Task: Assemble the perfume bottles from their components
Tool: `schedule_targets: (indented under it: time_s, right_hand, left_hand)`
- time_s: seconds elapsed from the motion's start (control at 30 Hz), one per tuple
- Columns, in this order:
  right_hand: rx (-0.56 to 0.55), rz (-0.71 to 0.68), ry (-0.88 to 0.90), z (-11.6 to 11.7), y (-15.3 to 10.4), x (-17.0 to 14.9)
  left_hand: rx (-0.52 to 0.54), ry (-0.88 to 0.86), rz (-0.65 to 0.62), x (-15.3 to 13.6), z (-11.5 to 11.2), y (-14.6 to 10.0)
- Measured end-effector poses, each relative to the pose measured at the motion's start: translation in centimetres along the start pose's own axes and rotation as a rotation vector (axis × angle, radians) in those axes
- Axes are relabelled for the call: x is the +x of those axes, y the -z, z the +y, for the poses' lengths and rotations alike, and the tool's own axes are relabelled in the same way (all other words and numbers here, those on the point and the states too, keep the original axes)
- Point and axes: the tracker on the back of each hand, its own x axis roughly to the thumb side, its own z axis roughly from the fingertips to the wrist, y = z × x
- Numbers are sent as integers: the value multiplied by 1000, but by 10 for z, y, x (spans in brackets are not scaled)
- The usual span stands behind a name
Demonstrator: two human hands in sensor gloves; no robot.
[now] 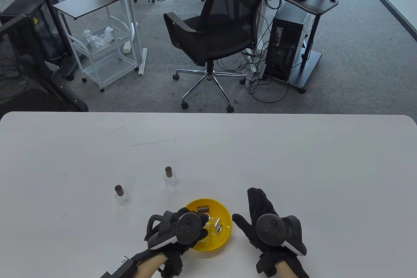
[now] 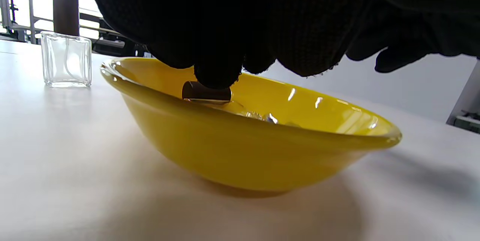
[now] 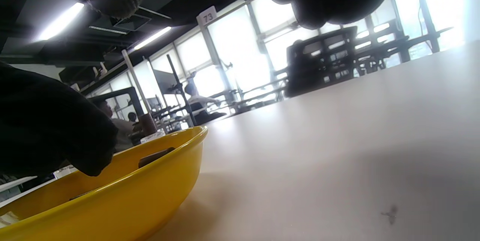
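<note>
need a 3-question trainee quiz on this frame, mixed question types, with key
1. True or false: the right hand is reaching into the round yellow bowl.
2. How many square clear glass bottles with brown caps stand upright on the white table?
3. Multiple choice: what do the left hand's fingertips touch inside the bowl? A) a brown cylindrical cap B) a silver spray pump C) nothing

Key:
1. False; it lies flat on the table, to the right of the bowl.
2. Two: the nearer bottle and the farther bottle.
3. A
</note>
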Motion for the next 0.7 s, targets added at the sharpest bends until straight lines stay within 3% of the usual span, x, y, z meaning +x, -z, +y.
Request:
schedule_targets:
  time_s: [0.3, 0.4, 0.7]
  right_hand:
    - [-1, 14, -13, -2, -1, -3]
    - [-4, 21, -19, -3, -1, -5]
    - [6, 32, -28, -3, -2, -6]
  left_hand:
    - [-152, 141, -19, 13, -15, 20]
    - [-156, 150, -22, 15, -17, 23]
    - [-300, 123, -39, 14, -15, 30]
